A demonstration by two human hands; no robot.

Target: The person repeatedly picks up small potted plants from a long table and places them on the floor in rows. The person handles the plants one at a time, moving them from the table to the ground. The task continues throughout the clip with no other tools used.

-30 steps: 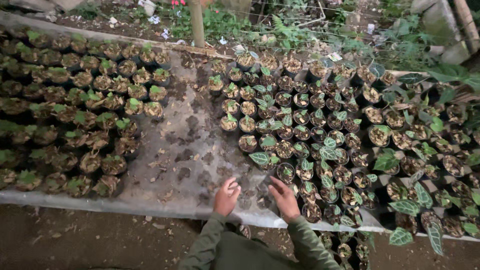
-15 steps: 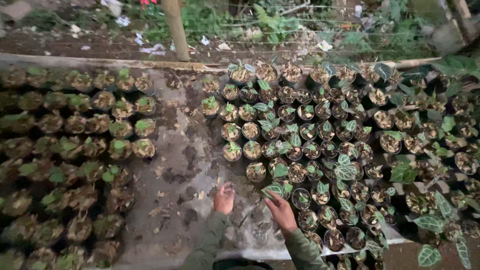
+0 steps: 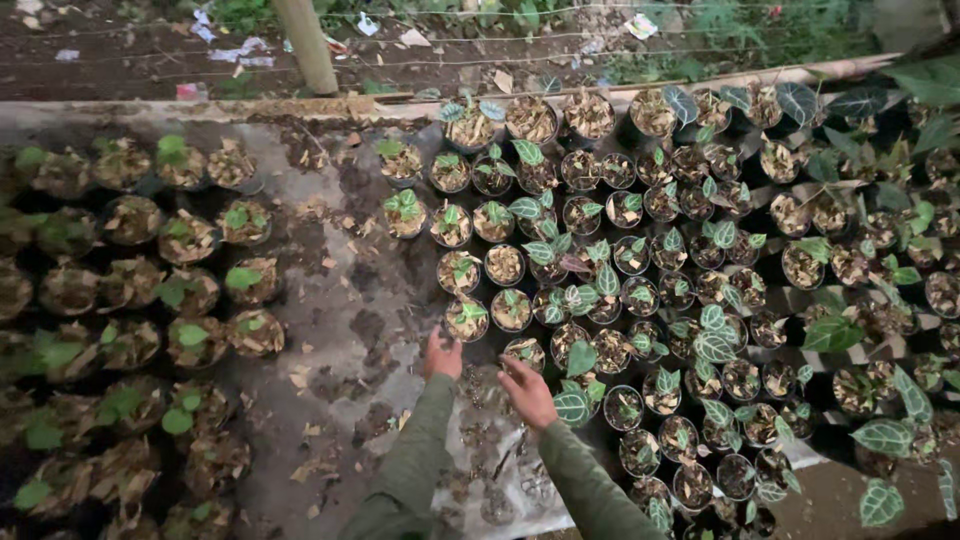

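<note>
Where pots (image 3: 467,320) end, hands (image 3: 487,372) reach.

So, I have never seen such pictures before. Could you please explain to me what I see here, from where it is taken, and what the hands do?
The picture comes from a camera worn on a person's head, looking down, so the two green-sleeved arms at the bottom belong to that person. No machine is here.

Below lies a plant nursery bed on pale plastic sheeting strewn with soil and dry leaves. Many small black pots with young veined-leaf plants stand packed at the right, and another group of pots at the left.

The left hand reaches to a small pot at the edge of the group. The right hand hovers open near another pot. Neither hand clearly holds anything.
</note>
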